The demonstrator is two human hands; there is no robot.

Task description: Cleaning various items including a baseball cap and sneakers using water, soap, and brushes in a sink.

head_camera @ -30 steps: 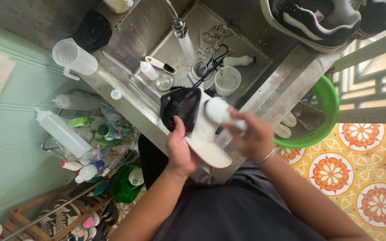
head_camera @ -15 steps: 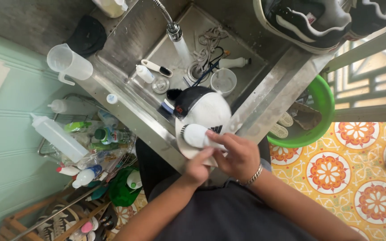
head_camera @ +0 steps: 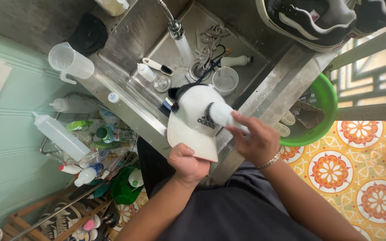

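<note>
White fabric baseball cap (head_camera: 192, 122) over steel sink (head_camera: 246, 35) rim, brim pinched shut in left hand (head_camera: 188, 163); white round-headed brush (head_camera: 222, 114) gripped in right hand (head_camera: 258, 143) at 3 o'clock. Risk: wet brim slipping loose.

Single view only, from a camera worn on the person's head, facing almost straight down. It looks over the person's forearms onto a steel sink (head_camera: 264, 96), seen at arm's length, with the image rotated so the sink runs diagonally. The frame takes in the tiled floor (head_camera: 371, 187) at right and a green wall (head_camera: 5, 147) at left. No second view exists for overlap.
</note>
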